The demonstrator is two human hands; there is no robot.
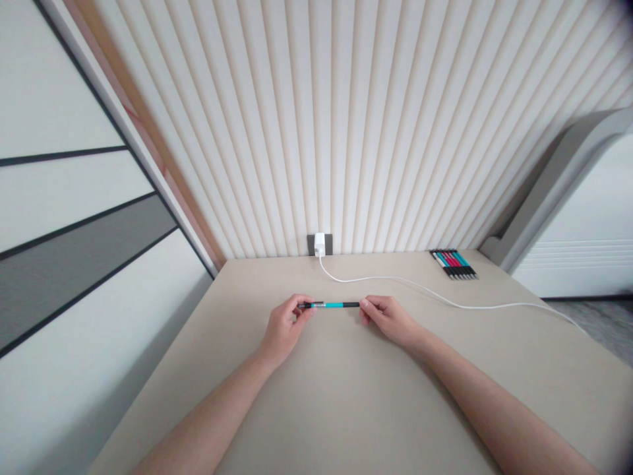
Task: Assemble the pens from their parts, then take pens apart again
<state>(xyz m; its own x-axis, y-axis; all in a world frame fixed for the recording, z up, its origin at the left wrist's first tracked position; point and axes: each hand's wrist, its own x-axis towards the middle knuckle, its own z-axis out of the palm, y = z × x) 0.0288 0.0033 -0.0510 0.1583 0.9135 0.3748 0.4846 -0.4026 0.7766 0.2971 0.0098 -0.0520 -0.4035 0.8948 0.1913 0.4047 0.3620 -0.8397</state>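
A turquoise and black pen (334,305) is held level between my two hands, over the middle of the beige tabletop (316,389). Thumb and fingers of my left hand (288,323) pinch its clip end. At the opposite end, my right hand (388,315) grips the black tip section, so the point itself is hidden by the fingers. Away to the right, near the wall, several pens (453,264) in black, turquoise, red and white lie side by side in a row.
A white charger (320,245) is plugged into a dark wall socket; its white cable (420,285) runs across the table to the right edge. Behind rises a ribbed cream wall (336,132). A white and grey cabinet (89,218) borders the left, a pale headboard-like panel (578,224) the right.
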